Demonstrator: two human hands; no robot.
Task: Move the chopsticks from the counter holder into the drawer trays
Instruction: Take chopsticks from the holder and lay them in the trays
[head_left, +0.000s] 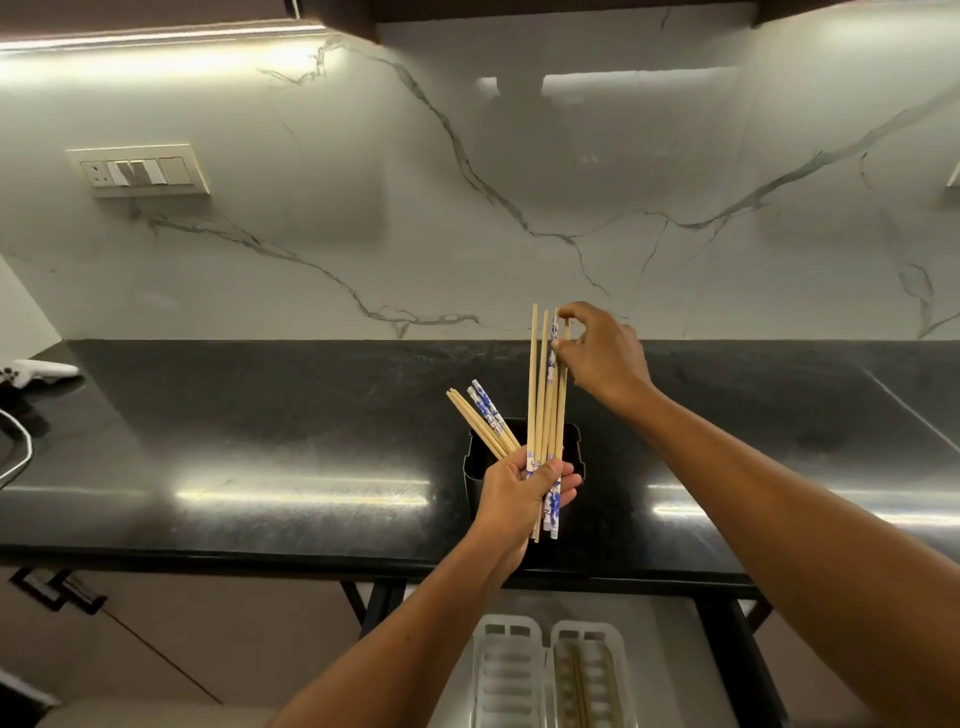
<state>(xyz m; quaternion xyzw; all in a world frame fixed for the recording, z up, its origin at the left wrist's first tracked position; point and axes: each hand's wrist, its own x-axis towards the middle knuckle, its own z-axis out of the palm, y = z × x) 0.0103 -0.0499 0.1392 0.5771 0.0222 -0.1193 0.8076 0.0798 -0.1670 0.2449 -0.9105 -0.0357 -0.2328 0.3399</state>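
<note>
Chopsticks (545, 395): a fan of plain wooden and blue-patterned sticks is held upright above the holder, spread in two groups; one group leans left, the other stands nearly vertical.
Left hand (522, 486): the lower ends of the whole bundle are gripped, with the fingers curled round the sticks.
Right hand (597, 353): the top of one blue-patterned stick in the vertical group is pinched between thumb and fingertips; the remaining fingers are loosely bent.
Holder (574, 441): a black, square-sided container is seen standing on the worktop directly behind the left hand; its inside is hidden by the hand and the sticks.
Worktop (260, 415): a glossy black stone surface is shown, with light streaks reflected along its front part.
Drawer trays (511, 670): two pale ribbed trays are seen side by side in the open drawer below the worktop edge; thin sticks appear to lie in the right tray, though blur prevents certainty.
Wall (467, 182): white marble with grey veins is seen behind the worktop, bearing a switch plate (139, 170) at upper left.
Far left: a white object (39, 371) and a cable (18, 447) are partly visible on the worktop.
</note>
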